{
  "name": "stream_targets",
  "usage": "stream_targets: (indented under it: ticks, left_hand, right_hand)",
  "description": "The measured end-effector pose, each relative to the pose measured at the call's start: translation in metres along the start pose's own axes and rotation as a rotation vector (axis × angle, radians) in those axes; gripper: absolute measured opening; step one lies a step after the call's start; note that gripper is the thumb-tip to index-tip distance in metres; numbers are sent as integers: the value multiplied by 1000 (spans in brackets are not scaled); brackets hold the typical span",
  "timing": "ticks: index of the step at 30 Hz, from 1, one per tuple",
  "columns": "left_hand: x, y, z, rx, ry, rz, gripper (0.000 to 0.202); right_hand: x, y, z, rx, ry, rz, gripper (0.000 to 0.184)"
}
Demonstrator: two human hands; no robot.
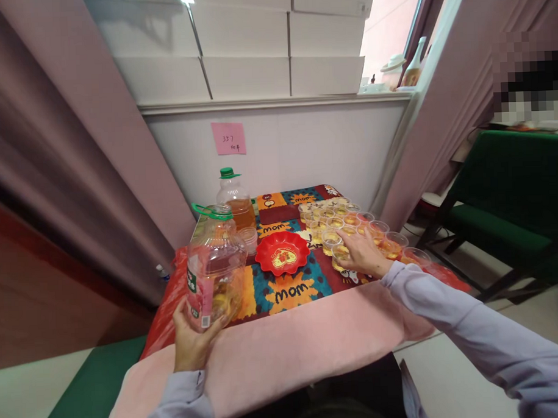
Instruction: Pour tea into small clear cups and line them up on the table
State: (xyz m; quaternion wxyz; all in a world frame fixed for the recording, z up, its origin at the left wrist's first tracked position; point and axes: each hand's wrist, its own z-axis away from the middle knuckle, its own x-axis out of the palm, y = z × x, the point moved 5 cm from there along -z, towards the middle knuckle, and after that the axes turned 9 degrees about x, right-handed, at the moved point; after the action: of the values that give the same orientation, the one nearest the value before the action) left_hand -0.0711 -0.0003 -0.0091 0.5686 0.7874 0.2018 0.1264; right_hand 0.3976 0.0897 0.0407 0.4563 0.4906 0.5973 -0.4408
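Observation:
A large clear plastic jug (221,260) with a green carrying ring around its uncapped neck stands upright at the left of the table. My left hand (194,340) is wrapped around its lower part, near a pink label. Only a little yellowish liquid shows low inside it. My right hand (365,252) reaches over rows of clear plastic cups, several with yellow liquid in them. Its fingers are around a cup (339,254) at the near left corner of the rows; the palm hides part of the cups behind.
A red scalloped dish (283,254) sits mid-table on a patterned mat (288,294). Behind the held jug stand a green-capped jug (237,204) of amber liquid and stacked empty cups (248,239). A green chair (502,201) is at the right.

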Motion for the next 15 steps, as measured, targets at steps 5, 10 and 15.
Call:
stream_targets:
  ticks: [5,10,15]
  left_hand:
    - [-3,-4,-1,5,5,-23,104]
    - [-5,-8,0,-6,0,-5,103]
    - [-6,-12,2,-4,-1,-10,104]
  right_hand:
    - [1,-1,3,11,-15,37,84]
    - [-14,-8,4,-50,53,76,84]
    - [-55,-57,-22,-210,216,-110,57]
